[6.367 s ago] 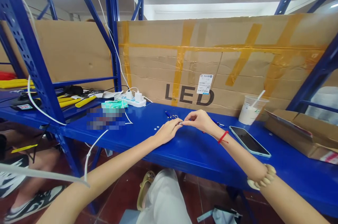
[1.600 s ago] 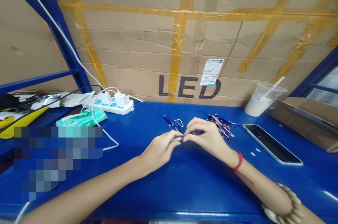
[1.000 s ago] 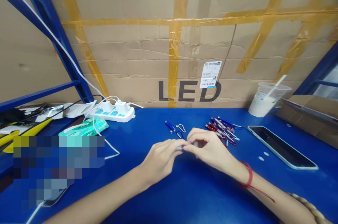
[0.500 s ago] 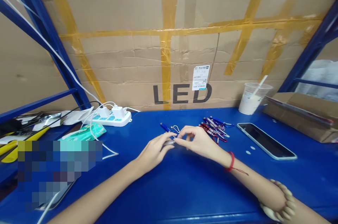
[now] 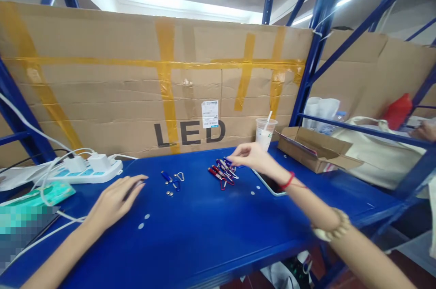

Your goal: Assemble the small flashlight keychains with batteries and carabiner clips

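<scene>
My left hand (image 5: 114,199) is over the left of the blue table, its thumb and fingers closed around a small silver tube (image 5: 139,183), mostly hidden. To its right lie a small blue tube (image 5: 166,176), a silver carabiner clip (image 5: 180,176), a blue clip (image 5: 176,185) and several small silver discs (image 5: 169,193). My right hand (image 5: 254,158) hangs at the far edge of a pile of red, purple and blue keychain penlights (image 5: 223,172) with clips. Its fingertips are pinched together; whatever lies between them, if anything, is hidden.
A phone (image 5: 272,185) lies partly under my right forearm. Behind are a drink cup with straw (image 5: 264,134) and an open cardboard box (image 5: 311,148). A power strip (image 5: 88,171) with cables stands left. Large cardboard (image 5: 190,98) backs the table (image 5: 204,234); blue shelf posts (image 5: 315,48) flank it.
My hands, together over the silver tube before, are now apart. The right has moved to the penlight pile, the left has drawn back leftward. The view has swung right.
</scene>
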Motion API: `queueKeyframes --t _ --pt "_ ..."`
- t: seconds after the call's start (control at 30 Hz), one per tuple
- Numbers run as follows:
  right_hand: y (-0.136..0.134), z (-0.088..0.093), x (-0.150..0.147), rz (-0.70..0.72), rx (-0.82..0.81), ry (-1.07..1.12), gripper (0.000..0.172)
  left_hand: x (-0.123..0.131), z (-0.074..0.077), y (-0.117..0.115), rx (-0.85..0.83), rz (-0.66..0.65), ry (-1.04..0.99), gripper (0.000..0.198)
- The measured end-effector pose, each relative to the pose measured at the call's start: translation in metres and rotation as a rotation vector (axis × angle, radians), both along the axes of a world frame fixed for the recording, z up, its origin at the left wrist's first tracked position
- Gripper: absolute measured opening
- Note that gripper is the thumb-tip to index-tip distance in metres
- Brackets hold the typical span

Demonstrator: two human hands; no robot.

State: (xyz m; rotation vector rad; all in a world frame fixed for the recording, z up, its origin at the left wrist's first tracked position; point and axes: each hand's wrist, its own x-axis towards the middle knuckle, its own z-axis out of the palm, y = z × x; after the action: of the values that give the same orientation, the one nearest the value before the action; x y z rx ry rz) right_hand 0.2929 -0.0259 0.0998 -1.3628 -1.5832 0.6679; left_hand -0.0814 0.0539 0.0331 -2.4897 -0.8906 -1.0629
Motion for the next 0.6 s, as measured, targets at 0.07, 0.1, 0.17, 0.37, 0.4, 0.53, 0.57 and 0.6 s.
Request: queueKeyframes --t 0.07,0.1,0.17,0.37,0.4,0.53,0.57,0.6 --pt "-0.013 0.016 0.067 -0.184 0.034 -0.027 0.036 -0.003 -0.002 -0.007 -0.014 0.097 -0.066 0.026" --pt "-0.020 0.023 0.102 -0.312 0.087 -0.035 0.036 -0.002 -0.003 -0.011 -0.017 0.144 -0.114 0.026" --pt "-0.033 0.033 0.169 -0.547 0.097 -0.114 0.032 0.005 -0.005 -0.018 -0.022 0.167 -0.138 0.026" --pt "-0.053 0.025 0.278 -0.800 -0.244 -0.544 0.025 0.045 0.003 -0.018 0.154 -0.034 0.042 0.023" --pt "-0.053 0.020 0.282 -0.763 -0.261 -0.546 0.027 0.052 0.005 -0.016 0.176 -0.053 0.068 0.022" --pt "-0.045 0.010 0.277 -0.696 -0.194 -0.521 0.031 0.077 0.016 -0.006 0.184 -0.069 0.077 0.022" --pt "-0.041 0.011 0.274 -0.696 -0.156 -0.512 0.027 0.082 0.018 -0.004 0.183 -0.068 0.079 0.022" --pt "-0.037 0.013 0.270 -0.694 -0.119 -0.502 0.022 0.087 0.020 -0.002 0.186 -0.070 0.086 0.022"
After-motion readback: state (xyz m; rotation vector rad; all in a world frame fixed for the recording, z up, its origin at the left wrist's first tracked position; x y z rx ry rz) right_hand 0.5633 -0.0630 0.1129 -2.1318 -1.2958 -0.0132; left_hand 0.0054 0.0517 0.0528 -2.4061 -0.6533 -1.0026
